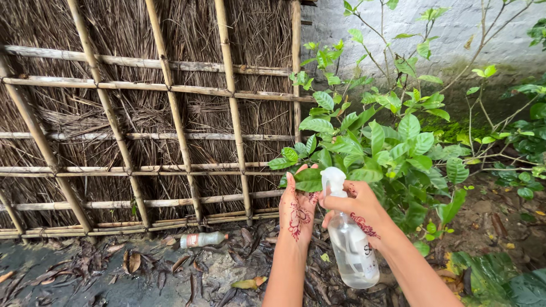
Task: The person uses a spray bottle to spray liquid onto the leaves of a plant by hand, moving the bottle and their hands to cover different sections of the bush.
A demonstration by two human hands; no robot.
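Clear plastic spray bottle (351,244) with white trigger head, upright, roughly half full (liquid clear), nozzle towards a broad green leaf (309,179) of the shrub, low on its left side

Open air to the left, foliage crowding the right

The leafy shrub (392,142) presses against both hands, blocking passage ahead and rightward; the bamboo-and-thatch fence (148,113) walls off the back left, while the ground in front of it lies open apart from a discarded bottle (202,240) and dead leaves.
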